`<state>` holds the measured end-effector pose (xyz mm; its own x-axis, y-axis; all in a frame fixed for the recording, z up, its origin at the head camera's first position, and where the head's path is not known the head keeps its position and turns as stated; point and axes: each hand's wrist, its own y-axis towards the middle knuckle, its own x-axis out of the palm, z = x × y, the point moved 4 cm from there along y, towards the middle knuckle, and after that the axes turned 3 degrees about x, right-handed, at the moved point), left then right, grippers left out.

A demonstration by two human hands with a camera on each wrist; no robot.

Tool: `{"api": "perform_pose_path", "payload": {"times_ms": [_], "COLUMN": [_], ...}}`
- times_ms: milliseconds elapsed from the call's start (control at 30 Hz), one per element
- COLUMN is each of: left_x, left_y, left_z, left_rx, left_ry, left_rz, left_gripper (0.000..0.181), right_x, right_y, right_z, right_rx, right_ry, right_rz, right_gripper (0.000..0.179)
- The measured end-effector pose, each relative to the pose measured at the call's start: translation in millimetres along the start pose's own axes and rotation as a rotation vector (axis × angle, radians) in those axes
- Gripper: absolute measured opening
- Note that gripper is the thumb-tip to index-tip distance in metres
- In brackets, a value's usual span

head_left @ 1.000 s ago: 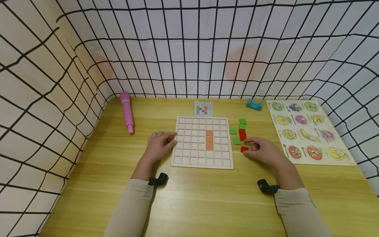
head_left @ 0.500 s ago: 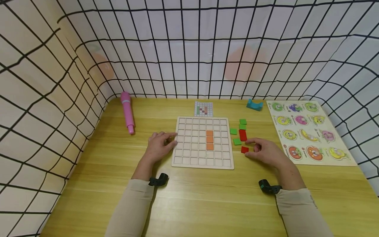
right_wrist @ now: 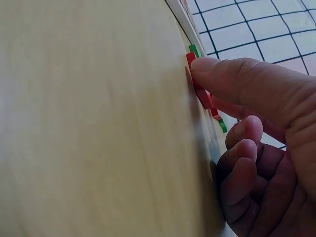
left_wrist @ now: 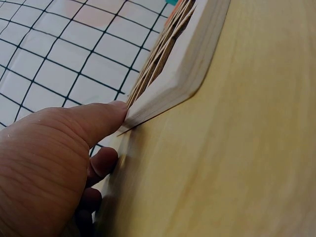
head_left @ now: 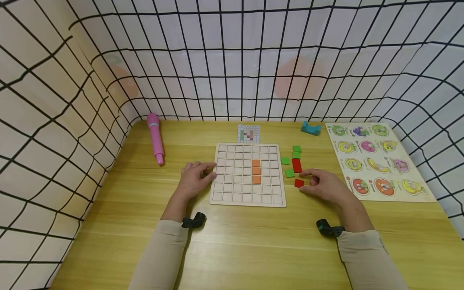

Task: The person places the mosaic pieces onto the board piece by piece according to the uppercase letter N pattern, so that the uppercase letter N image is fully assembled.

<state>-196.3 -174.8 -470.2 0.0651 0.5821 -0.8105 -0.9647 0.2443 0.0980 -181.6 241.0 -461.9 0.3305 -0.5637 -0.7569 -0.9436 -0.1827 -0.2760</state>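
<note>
The left grip, thumb and forefinger slightly apart, touches the board lying flat to its right. The right grip is narrow, its thumb against the small red block; whether it pinches it, I cannot tell. Beyond and left of that grip lie a larger red block and green blocks. Orange blocks sit between both grips.

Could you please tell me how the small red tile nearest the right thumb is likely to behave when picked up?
The small red tile looks flat and straight-edged, so it would probably slide rather than roll if nudged. Its crisp, unbent outline suggests that it is stiff. Being small beside the grid board, it is likely light too.
</note>
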Motion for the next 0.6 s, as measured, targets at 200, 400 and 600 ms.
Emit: {"api": "perform_pose_path", "payload": {"times_ms": [200, 400, 600], "left_x": [-0.2, 0.5, 1.0], "left_y": [-0.5, -0.4, 0.0], "left_z": [0.5, 0.3, -1.2], "left_rx": [0.005, 0.004, 0.0], "left_ry": [-0.009, -0.008, -0.002], "left_rz": [0.001, 0.002, 0.004], "left_gripper": [0.038, 0.038, 0.038], "right_x": [0.9, 0.9, 1.3], "right_y": [-1.2, -1.3, -0.5], "right_z": [-0.3, -0.5, -2.0], "right_rx": [0.005, 0.012, 0.024], "right_ry": [0.009, 0.005, -0.016], "right_rz": [-0.005, 0.004, 0.01], "right_gripper": [0.045, 0.042, 0.035]}}
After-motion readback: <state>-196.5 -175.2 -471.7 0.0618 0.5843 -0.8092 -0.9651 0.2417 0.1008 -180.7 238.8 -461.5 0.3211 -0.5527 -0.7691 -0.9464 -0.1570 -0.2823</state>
